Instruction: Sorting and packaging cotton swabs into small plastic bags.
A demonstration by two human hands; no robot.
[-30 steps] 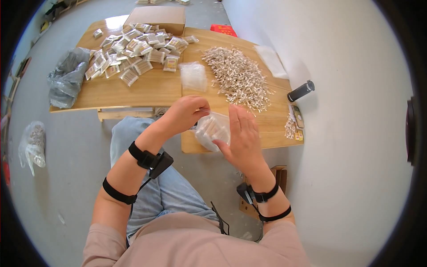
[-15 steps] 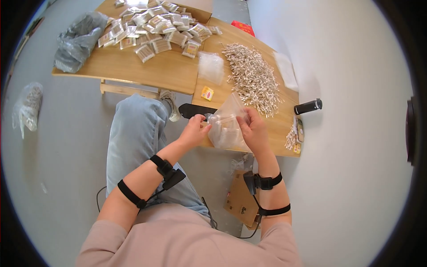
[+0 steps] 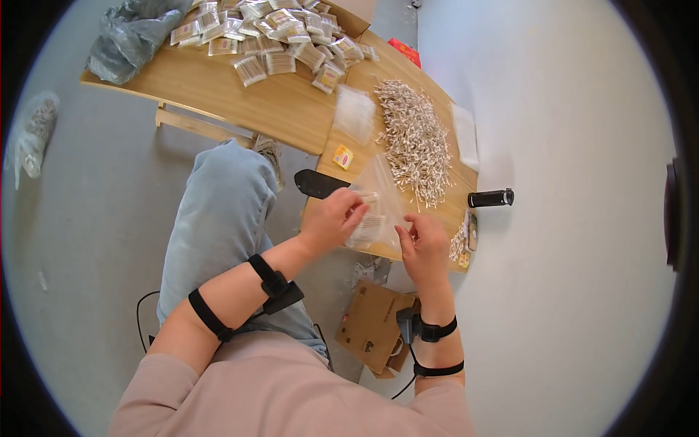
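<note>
Between my hands, at the near edge of the table, is a clear plastic bag (image 3: 384, 191) with packs of cotton swabs (image 3: 370, 227) showing through its film. My left hand (image 3: 331, 222) lies over the bag's left side, its fingers curled and pinching there. At the right edge of the bag, my right hand (image 3: 424, 247) holds the film between thumb and fingers. Just beyond the bag a small yellow card (image 3: 343, 156) lies on the table. A black flat object (image 3: 320, 183) reaches out to the left, partly behind my left hand.
Loose cotton swabs (image 3: 415, 138) form a large pile on the wooden table (image 3: 291, 116). Several swab packs (image 3: 280, 62) and a grey plastic bag (image 3: 131, 40) lie farther left. Flat clear bags (image 3: 354, 114) lie centrally. A black cylinder (image 3: 491, 197) stands out rightward; below is a cardboard box (image 3: 371, 324).
My left hand has moved right, over the bag's side. My right hand has shifted down and right to the bag's edge. The view has turned slightly, showing more of the cardboard box.
</note>
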